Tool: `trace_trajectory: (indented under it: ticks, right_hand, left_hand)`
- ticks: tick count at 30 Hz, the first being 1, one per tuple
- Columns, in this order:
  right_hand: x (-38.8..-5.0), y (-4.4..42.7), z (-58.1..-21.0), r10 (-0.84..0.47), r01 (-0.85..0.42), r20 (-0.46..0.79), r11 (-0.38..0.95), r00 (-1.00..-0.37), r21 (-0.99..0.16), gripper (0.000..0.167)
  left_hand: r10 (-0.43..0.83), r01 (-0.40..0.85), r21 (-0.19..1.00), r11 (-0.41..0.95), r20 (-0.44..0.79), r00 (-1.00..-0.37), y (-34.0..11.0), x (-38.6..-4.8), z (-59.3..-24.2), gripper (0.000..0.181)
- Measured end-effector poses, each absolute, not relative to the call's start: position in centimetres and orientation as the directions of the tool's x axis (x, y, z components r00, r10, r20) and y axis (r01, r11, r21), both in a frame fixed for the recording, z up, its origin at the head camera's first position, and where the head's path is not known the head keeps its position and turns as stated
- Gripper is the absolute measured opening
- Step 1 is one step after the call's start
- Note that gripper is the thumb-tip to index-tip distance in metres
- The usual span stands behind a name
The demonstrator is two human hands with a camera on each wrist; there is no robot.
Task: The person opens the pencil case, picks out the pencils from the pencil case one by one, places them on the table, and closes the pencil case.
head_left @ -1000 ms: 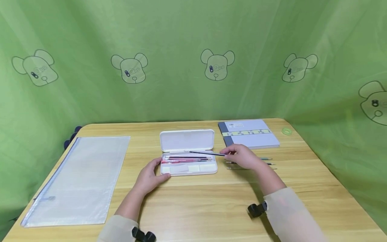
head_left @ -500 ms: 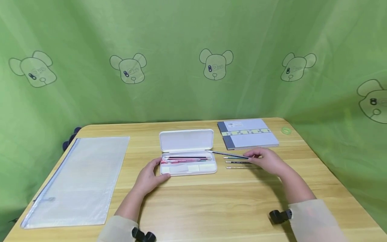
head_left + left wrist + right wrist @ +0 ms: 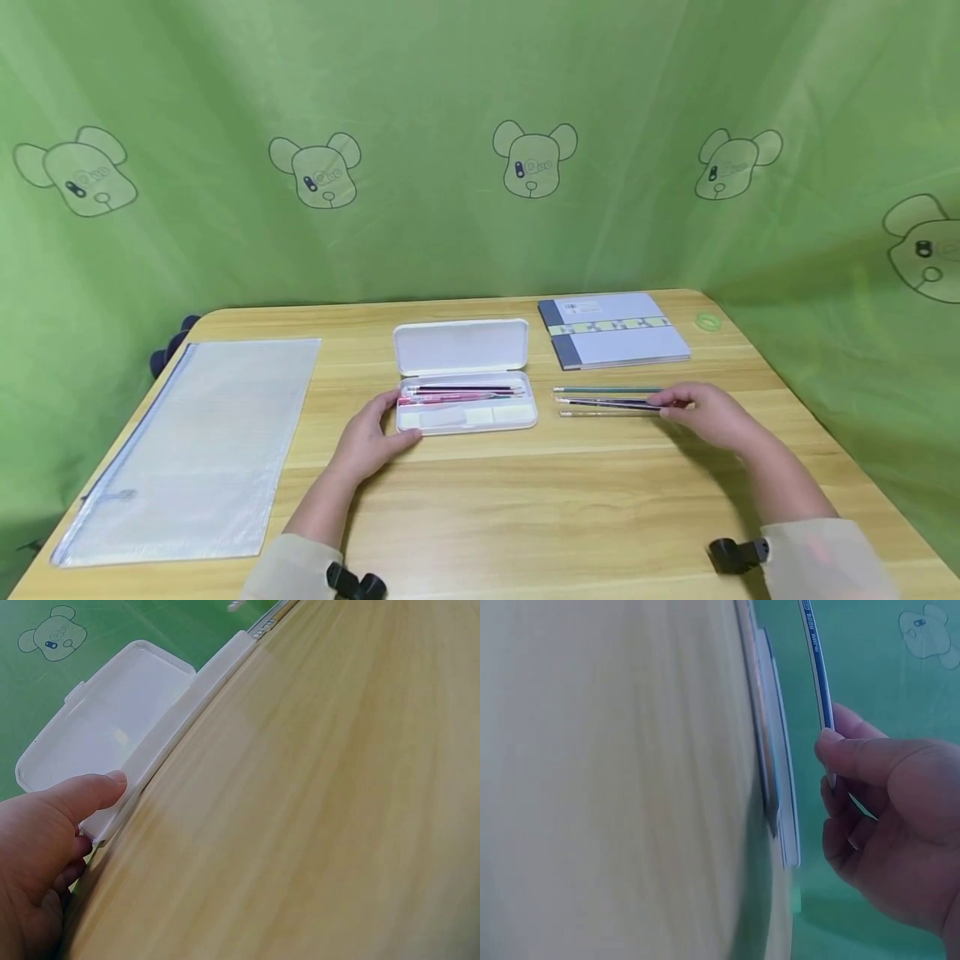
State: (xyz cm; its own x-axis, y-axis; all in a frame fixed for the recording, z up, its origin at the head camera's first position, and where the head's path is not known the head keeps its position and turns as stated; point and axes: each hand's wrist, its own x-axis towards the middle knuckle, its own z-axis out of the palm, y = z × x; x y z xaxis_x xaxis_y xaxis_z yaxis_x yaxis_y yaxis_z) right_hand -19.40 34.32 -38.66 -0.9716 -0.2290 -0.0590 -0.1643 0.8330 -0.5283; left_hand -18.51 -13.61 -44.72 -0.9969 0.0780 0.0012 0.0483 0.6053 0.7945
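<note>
The right hand (image 3: 705, 412) pinches a pencil (image 3: 819, 675) with blurred lettering (image 3: 811, 624); the left hand (image 3: 369, 442) grips a white case (image 3: 462, 347); a notebook (image 3: 622, 343) bears an unreadable barcode label (image 3: 582, 307)

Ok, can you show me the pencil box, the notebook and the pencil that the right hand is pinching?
Pencil box (image 3: 461, 348): head view, on the inside of its open lid.
Notebook (image 3: 618, 342): head view, on its pale cover, just below the band.
Pinched pencil (image 3: 817, 667): right wrist view, on its barrel.
</note>
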Motion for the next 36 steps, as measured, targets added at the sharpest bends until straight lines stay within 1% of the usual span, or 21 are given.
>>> trace_trajectory:
  ticks: [10, 23, 36]
  right_hand:
    - [-19.1, 35.5, -39.5, -0.225, -0.153, -0.081, 0.848, -0.971, -0.508, 0.018]
    - [-19.3, 35.9, -40.5, -0.236, -0.155, -0.103, 0.853, -0.966, -0.499, 0.017]
    - [-19.3, 35.8, -40.7, -0.237, -0.146, -0.123, 0.853, -0.964, -0.502, 0.016]
  left_hand:
    - [0.078, 0.042, 0.795, 0.605, -0.006, -0.997, -13.6, -18.7, -44.6, 0.078]
    - [0.079, 0.043, 0.793, 0.608, -0.007, -0.997, -13.5, -18.6, -44.6, 0.079]
    - [0.074, 0.040, 0.796, 0.604, -0.006, -0.997, -13.6, -18.5, -44.8, 0.078]
